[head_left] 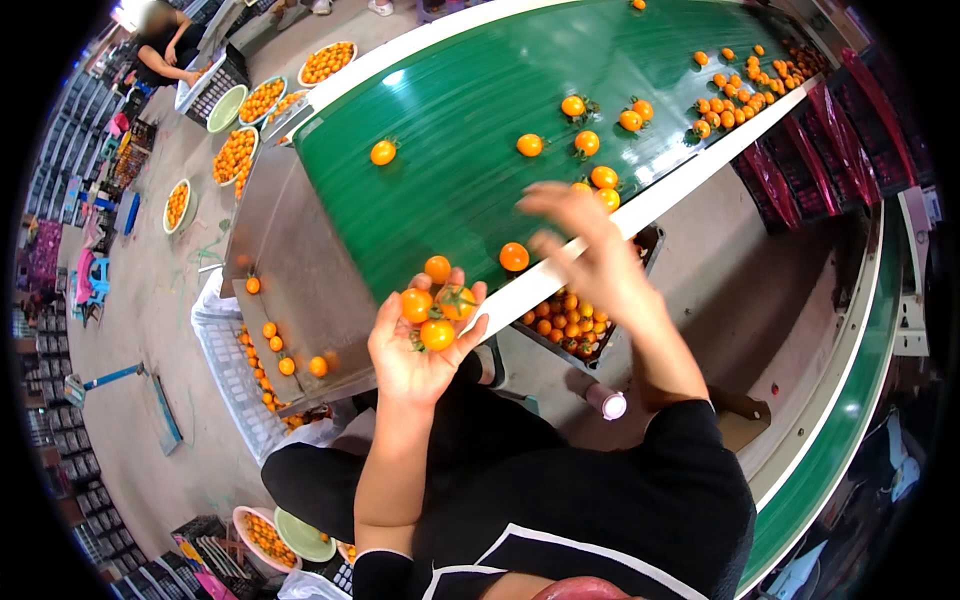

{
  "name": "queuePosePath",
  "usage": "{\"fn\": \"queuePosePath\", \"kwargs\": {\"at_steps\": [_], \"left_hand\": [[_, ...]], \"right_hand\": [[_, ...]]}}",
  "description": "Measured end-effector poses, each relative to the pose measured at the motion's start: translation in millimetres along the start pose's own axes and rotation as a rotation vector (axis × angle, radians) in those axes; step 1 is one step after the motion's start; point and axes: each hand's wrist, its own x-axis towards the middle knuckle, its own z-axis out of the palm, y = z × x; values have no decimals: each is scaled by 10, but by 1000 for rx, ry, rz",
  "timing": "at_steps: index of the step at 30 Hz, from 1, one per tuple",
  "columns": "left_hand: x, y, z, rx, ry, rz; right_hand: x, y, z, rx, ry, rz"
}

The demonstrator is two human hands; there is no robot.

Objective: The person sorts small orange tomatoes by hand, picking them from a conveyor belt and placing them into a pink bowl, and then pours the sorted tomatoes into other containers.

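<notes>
Left hand was palm-up, fingers curled around the held orange tomatoes, beside the near corner of the green belt. Right hand was motion-blurred above the white rail, thumb and fingers spread, pinching nothing visible. Loose, level cup and light fingertip contact seemed best; squeezing risked bruising.

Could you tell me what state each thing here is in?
Left hand: palm up, cupped around orange tomatoes.
Right hand: open, blurred, over the white rail.
Green belt: tomatoes scattered on it; running or stopped, can't tell.
Metal chute: a few tomatoes on it.
Black crate: holding tomatoes.
White crate: holding tomatoes.
</notes>
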Motion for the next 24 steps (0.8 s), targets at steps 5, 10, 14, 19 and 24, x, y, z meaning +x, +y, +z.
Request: {"fn": "queuePosePath", "kwargs": {"at_steps": [5,10,14,19,24], "left_hand": [[32,98,92,61,-56,-60],[27,149,-41,157,60,-114],[12,159,-62,177,22,-126],[69,115,-4,238,-81,-146],[-12,119,188,285,92,-66]], "right_hand": [[106,694,-380,-448,-21,448],[315,735,-213,-372,-124,558],[406,708,-141,-302,53,473],[495,810,20,-401,-123,380],[413,-16,494,49,59,149]]}}
